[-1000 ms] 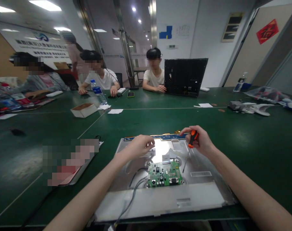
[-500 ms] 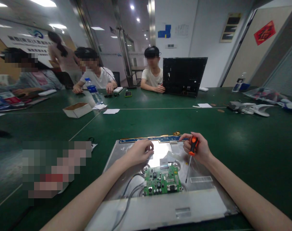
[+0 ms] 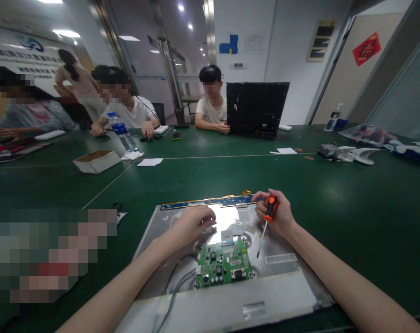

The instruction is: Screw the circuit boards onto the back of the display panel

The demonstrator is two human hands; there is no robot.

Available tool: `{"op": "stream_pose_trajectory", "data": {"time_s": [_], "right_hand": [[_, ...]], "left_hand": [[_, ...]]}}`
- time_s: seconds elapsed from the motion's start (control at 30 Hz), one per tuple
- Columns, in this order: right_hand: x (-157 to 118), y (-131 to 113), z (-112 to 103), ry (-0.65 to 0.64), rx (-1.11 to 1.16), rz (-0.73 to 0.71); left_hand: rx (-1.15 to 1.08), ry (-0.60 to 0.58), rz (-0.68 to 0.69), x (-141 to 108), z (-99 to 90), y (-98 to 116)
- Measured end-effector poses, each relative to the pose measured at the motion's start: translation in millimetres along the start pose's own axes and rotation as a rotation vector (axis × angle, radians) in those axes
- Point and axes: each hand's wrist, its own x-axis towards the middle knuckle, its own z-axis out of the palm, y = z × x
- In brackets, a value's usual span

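Note:
My right hand (image 3: 277, 212) is closed round an orange and black screwdriver (image 3: 271, 207), its shaft slanting down with the tip over the panel, right of the circuit board. My left hand (image 3: 197, 222) hovers over the upper middle of the metal display panel (image 3: 289, 282). Its fingers are curled in toward the thumb, and whatever they may hold is hidden. Below both hands a green circuit board (image 3: 223, 263) sits on the panel, with grey cables (image 3: 177, 286) running off its left side. Along the panel's far edge runs a blue circuit strip (image 3: 182, 203).
A blurred-out patch (image 3: 57, 259) covers something left of the panel. Farther off on the green table (image 3: 196, 175) are a white box (image 3: 97, 162), a water bottle (image 3: 123, 132) and a black monitor (image 3: 258, 111). White parts (image 3: 350, 154) lie at right. Several people sit or stand beyond.
The view has turned slightly right, so everything sits farther left. My left fingers have shifted a little and the gap by the thumb has closed up. The screwdriver stays in my right hand.

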Motion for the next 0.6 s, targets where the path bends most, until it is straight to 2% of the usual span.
{"op": "stream_pose_trajectory", "data": {"time_s": [0.1, 0.23, 0.3, 0.43, 0.6], "right_hand": [[1, 1, -1, 0.012, 0.007, -0.008], [1, 0, -3, 0.026, 0.011, -0.019], [1, -1, -4, 0.029, 0.012, -0.023], [2, -5, -8, 0.041, 0.012, -0.04], [5, -6, -12, 0.057, 0.007, -0.057]], "left_hand": [[-0.099, -0.026, 0.056, 6, 3.0, 17], [-0.179, -0.196, 0.186, 24, 10.1, 40], [-0.203, -0.238, 0.214, 35, 14.7, 47], [-0.265, -0.273, 0.218, 49, 23.8, 51], [-0.392, -0.315, 0.194, 47, 29.7, 47]]}}
